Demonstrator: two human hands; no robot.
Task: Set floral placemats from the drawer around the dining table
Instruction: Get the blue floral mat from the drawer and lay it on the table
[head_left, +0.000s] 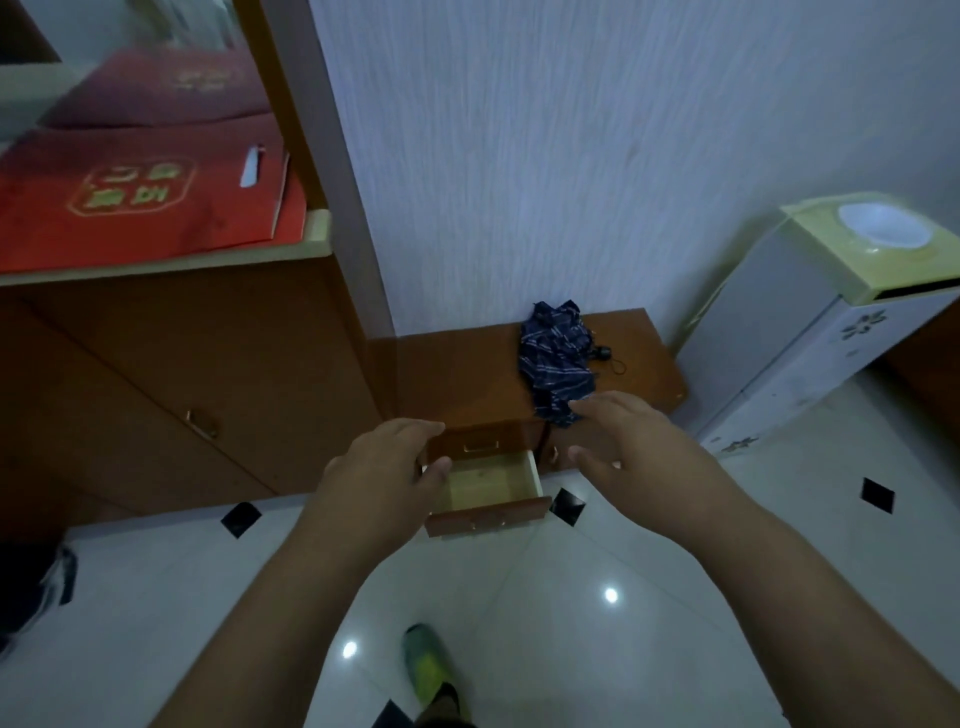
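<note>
Upper left, a red folder (145, 202) with gold lettering. Centre, a navy cloth (556, 364) striped white on a brown cabinet (467, 379). Bottom, white floor (649, 597) with black diamonds.

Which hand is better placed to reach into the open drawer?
Probably the left hand: its thumb already overlaps the open drawer. The right hand is off to the side.
</note>
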